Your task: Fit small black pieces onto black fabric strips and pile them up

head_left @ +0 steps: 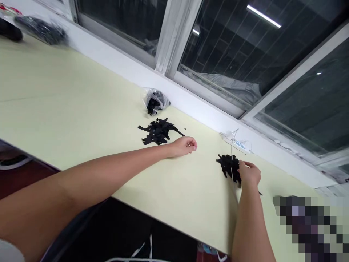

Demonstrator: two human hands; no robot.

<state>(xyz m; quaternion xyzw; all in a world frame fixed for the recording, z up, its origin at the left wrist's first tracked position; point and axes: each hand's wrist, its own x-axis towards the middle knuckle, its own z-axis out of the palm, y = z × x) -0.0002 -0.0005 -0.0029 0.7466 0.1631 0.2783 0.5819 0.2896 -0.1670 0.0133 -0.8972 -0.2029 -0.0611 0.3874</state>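
Observation:
My left hand (184, 146) is over the table, its fingers curled and the thumb near the fingertips. Whatever it may hold is too small to make out. Just behind and left of it lies a loose heap of short black strips (159, 131), perhaps fabric. To the right, my right hand (250, 174) is at the edge of a second, denser pile of black strips (227, 164). Its fingers are closed on a strip there, with the fingertips partly hidden. A thin white cable (232, 174) runs over that pile.
A clear plastic bag (160, 99) with black pieces stands by the wall. A white power strip (237, 142) lies against the sill behind the right pile. Dark bagged items (40, 30) sit far left. The pale yellow table (89, 109) ends at its near edge; a blurred-out area is at right.

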